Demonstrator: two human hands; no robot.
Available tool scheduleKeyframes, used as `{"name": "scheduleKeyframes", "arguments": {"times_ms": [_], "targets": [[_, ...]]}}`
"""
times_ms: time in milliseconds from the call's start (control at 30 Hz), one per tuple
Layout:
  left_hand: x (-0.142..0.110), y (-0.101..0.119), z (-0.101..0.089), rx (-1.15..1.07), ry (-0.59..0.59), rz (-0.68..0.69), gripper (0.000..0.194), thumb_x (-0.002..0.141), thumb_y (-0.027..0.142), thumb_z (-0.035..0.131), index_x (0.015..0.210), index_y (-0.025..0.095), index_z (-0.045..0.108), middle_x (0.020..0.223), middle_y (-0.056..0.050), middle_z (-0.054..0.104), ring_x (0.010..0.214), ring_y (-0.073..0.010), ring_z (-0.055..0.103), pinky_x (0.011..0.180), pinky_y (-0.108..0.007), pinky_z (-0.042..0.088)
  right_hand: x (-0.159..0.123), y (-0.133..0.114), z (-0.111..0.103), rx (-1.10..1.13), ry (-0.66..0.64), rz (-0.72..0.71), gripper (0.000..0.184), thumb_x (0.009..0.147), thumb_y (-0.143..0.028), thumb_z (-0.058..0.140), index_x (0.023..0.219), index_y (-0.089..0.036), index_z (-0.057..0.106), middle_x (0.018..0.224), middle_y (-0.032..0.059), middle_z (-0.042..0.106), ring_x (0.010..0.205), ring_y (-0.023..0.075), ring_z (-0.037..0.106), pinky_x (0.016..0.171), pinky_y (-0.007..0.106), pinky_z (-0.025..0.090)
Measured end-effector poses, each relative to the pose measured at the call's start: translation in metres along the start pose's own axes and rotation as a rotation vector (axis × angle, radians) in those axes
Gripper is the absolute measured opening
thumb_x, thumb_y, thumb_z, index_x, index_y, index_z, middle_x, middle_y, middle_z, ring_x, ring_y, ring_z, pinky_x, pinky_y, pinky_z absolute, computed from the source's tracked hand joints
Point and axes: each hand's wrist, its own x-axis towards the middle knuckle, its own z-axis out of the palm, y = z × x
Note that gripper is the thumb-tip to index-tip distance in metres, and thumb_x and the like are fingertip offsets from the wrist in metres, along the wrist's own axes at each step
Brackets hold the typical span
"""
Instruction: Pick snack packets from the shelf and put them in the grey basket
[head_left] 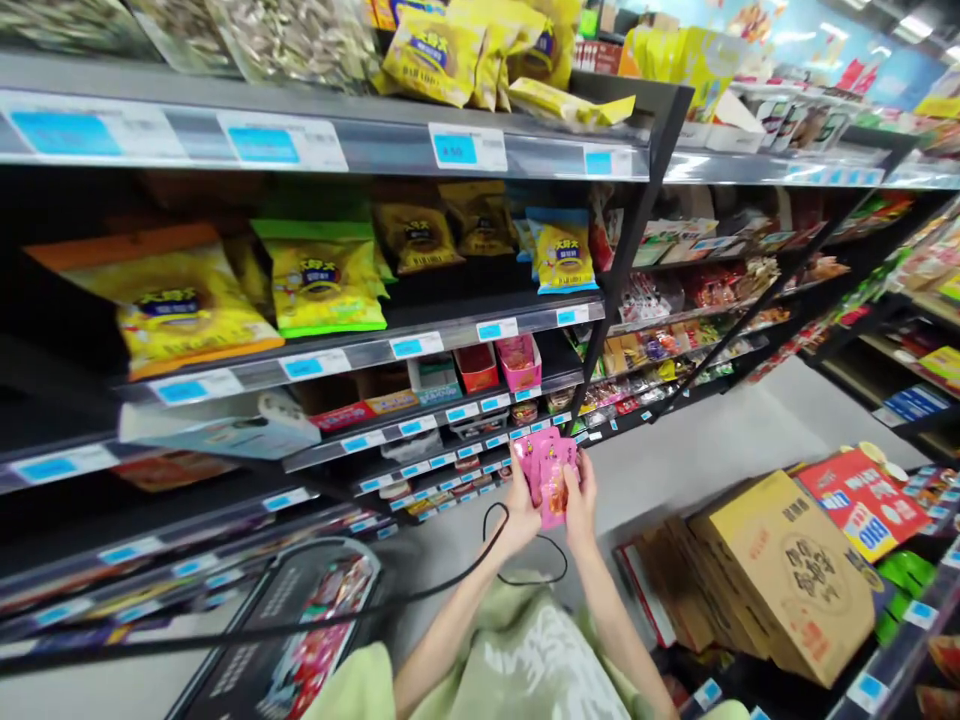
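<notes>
Both my hands hold a small stack of pink snack packets (549, 470) low in front of me, over the grey aisle floor. My left hand (519, 510) grips the stack's left side with closed fingers. My right hand (581, 505) clasps its right side, thumb on the front packet. The packets fan out slightly at the top. A black cable (450, 585) loops from my left wrist toward the lower left. Just beyond the packets are the low shelves of the black rack (525, 385), with a pink box (519, 360) and a red box (478, 366) on it.
Yellow and green snack bags (322, 280) fill the upper shelves on the left, above blue price labels. Brown cardboard cartons (795, 575) and a red carton (862, 500) lie at the right. A black crate of snacks (300, 630) sits on the floor at lower left.
</notes>
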Motion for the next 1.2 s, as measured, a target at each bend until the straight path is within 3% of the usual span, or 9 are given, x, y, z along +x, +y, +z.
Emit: {"name": "scheduleKeyframes", "arguments": {"times_ms": [67, 167, 333, 467, 667, 767, 900, 1033, 1200], "targets": [[-0.001, 0.003, 0.0, 0.035, 0.038, 0.069, 0.119, 0.078, 0.042, 0.076, 0.167, 0.02, 0.001, 0.165, -0.013, 0.039, 0.148, -0.0328, 0.042, 0.126, -0.045, 0.029, 0.005, -0.005, -0.002, -0.01, -0.034, -0.032, 0.068, 0.089, -0.053, 0.067, 0.146, -0.019, 0.053, 0.145, 0.0136, 0.061, 0.132, 0.027, 0.058, 0.114, 0.043, 0.044], [0.001, 0.009, -0.001, 0.036, 0.048, 0.123, 0.093, 0.087, 0.047, 0.06, 0.166, 0.02, 0.019, 0.164, -0.011, 0.042, 0.152, -0.0333, 0.035, 0.128, -0.045, 0.024, 0.008, -0.011, -0.004, -0.089, -0.075, -0.099, 0.06, 0.094, -0.053, 0.062, 0.142, -0.019, 0.057, 0.143, 0.0126, 0.062, 0.134, 0.0267, 0.056, 0.116, 0.043, 0.041], [0.018, 0.026, 0.014, 0.093, 0.155, 0.011, 0.074, 0.096, 0.051, 0.051, 0.161, 0.019, 0.034, 0.153, -0.011, 0.056, 0.145, -0.0298, 0.047, 0.124, -0.042, 0.03, 0.013, -0.021, -0.007, -0.261, -0.062, -0.238, 0.052, 0.101, -0.05, 0.049, 0.143, -0.021, 0.056, 0.131, 0.012, 0.065, 0.123, 0.0257, 0.059, 0.108, 0.041, 0.044], [0.052, 0.031, 0.024, 0.204, 0.107, -0.025, 0.075, 0.091, 0.05, 0.062, 0.157, 0.021, 0.041, 0.141, -0.011, 0.066, 0.133, -0.0306, 0.058, 0.119, -0.043, 0.037, 0.04, -0.028, -0.011, -0.371, -0.089, -0.274, 0.057, 0.1, -0.051, 0.051, 0.151, -0.024, 0.048, 0.133, 0.0124, 0.061, 0.124, 0.027, 0.058, 0.109, 0.042, 0.044], [0.115, 0.026, 0.033, 0.086, 0.169, 0.046, 0.069, 0.092, 0.048, 0.059, 0.155, 0.021, 0.045, 0.154, -0.01, 0.055, 0.146, -0.0295, 0.046, 0.126, -0.044, 0.027, 0.107, -0.033, -0.006, -0.338, -0.203, -0.205, 0.064, 0.097, -0.053, 0.058, 0.153, -0.025, 0.046, 0.147, 0.0116, 0.056, 0.138, 0.0268, 0.051, 0.121, 0.045, 0.036], [0.14, 0.023, 0.04, 0.011, 0.268, 0.018, 0.066, 0.093, 0.048, 0.058, 0.154, 0.024, 0.046, 0.157, -0.007, 0.052, 0.151, -0.0272, 0.039, 0.127, -0.041, 0.023, 0.135, -0.034, 0.002, -0.151, -0.237, -0.074, 0.07, 0.09, -0.051, 0.069, 0.151, -0.025, 0.047, 0.141, 0.0103, 0.063, 0.133, 0.0261, 0.058, 0.116, 0.044, 0.044], [0.164, 0.015, 0.044, 0.052, 0.274, 0.031, 0.063, 0.096, 0.049, 0.056, 0.153, 0.024, 0.046, 0.156, -0.008, 0.053, 0.152, -0.0258, 0.037, 0.129, -0.041, 0.02, 0.164, -0.026, 0.002, 0.06, -0.311, 0.277, 0.065, 0.08, -0.05, 0.079, 0.136, -0.022, 0.062, 0.119, 0.0109, 0.076, 0.102, 0.0288, 0.075, 0.091, 0.044, 0.061], [0.175, 0.004, 0.041, 0.217, 0.22, -0.015, 0.064, 0.098, 0.053, 0.05, 0.155, 0.024, 0.043, 0.158, -0.01, 0.049, 0.155, -0.0273, 0.032, 0.128, -0.044, 0.021, 0.181, -0.011, -0.009, 0.106, -0.428, 0.479, 0.055, 0.069, -0.048, 0.088, 0.114, -0.02, 0.073, 0.111, 0.0111, 0.079, 0.099, 0.0311, 0.076, 0.091, 0.045, 0.061], [0.189, -0.001, 0.041, 0.331, 0.272, -0.084, 0.063, 0.101, 0.056, 0.041, 0.154, 0.022, 0.042, 0.158, -0.014, 0.043, 0.155, -0.031, 0.027, 0.129, -0.051, 0.017, 0.202, -0.002, -0.011, 0.167, -0.471, 0.587, 0.055, 0.057, -0.033, 0.094, 0.108, -0.025, 0.075, 0.109, 0.0052, 0.08, 0.101, 0.0294, 0.076, 0.097, 0.043, 0.058]]}}
